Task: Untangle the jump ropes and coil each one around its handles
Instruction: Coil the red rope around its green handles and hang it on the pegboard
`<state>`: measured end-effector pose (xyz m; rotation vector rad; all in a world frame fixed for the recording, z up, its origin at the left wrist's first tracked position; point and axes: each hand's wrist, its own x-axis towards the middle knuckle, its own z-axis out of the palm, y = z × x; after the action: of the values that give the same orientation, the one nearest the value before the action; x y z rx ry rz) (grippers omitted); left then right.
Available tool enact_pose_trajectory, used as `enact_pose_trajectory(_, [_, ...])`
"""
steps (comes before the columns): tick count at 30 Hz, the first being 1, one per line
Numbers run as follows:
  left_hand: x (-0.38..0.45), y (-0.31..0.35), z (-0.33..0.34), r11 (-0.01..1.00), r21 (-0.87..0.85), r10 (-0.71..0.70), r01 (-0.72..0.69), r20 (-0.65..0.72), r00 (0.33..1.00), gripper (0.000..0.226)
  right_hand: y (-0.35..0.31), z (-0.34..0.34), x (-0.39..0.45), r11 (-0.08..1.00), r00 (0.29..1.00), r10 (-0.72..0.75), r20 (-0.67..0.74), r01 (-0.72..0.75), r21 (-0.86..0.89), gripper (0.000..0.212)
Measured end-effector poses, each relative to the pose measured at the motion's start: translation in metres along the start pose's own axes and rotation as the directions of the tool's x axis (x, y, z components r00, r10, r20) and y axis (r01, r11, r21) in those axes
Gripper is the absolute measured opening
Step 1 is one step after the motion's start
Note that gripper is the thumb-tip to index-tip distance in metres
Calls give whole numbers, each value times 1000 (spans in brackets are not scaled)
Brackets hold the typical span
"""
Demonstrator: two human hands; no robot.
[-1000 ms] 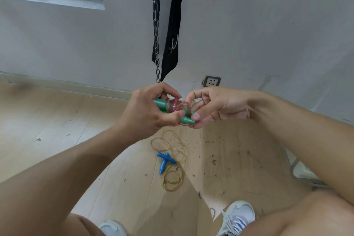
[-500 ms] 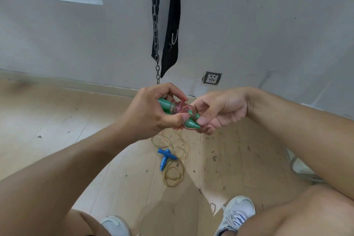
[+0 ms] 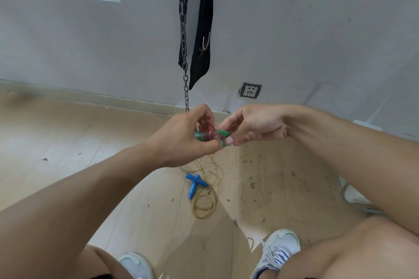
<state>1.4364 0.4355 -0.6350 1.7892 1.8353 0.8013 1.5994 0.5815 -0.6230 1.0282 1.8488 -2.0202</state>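
Two hands meet: left hand (image 3: 181, 140) fingers wrap the green handles (image 3: 201, 135) with red rope (image 3: 207, 132), right hand (image 3: 254, 125) fingers pinch the handle tips.

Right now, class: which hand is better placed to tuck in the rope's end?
The right hand: its fingertips pinch at the green handles' tips, while the left hand grips the red coil.
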Motion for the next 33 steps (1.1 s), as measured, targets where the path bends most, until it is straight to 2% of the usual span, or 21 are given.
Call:
enact_pose_trajectory(4, [-1,-1,-3,996,-1,86,-86,-1,996,37,1,1,-2,999,1000,3,-11,-2,41,33])
enact_pose_trajectory(9, [-1,-3,-1,997,26,68,-68,-23,997,37,4,7,-2,997,997,-13,-76,19,70,36])
enact_pose_trajectory(11, [2,-4,-4,989,-145,3,-11,-50,999,34,2,5,-3,993,997,-27,-68,34,110,31])
enact_pose_trajectory(14, [6,-7,-12,859,-496,-146,125,-3,989,29,-3,0,-8,974,999,-38,-34,45,224,21])
enact_pose_trajectory(16, [8,-9,-16,759,-627,-191,173,40,981,25,-5,0,-10,946,997,-70,-37,78,313,28])
enact_pose_trajectory(19, [13,-9,-19,549,-809,-256,211,77,964,25,-7,0,-10,875,985,-167,-45,169,454,28])
enact_pose_trajectory(21, [15,-8,-20,477,-851,-269,221,97,958,31,-8,0,-8,854,976,-216,-41,209,477,33])
enact_pose_trajectory(23, [15,-8,-20,444,-862,-261,244,136,956,37,-7,2,-5,874,967,-250,-44,245,419,36])
enact_pose_trajectory(27, [14,-10,-20,425,-865,-258,268,168,951,53,-6,2,-6,907,948,-314,-52,316,279,20])
enact_pose_trajectory(30, [14,-6,-17,397,-865,-228,306,230,946,60,-7,3,-9,911,921,-389,22,381,159,11])
enact_pose_trajectory(33, [15,2,-16,214,-908,-277,359,296,914,68,-8,5,-10,893,899,-437,-8,435,120,7])
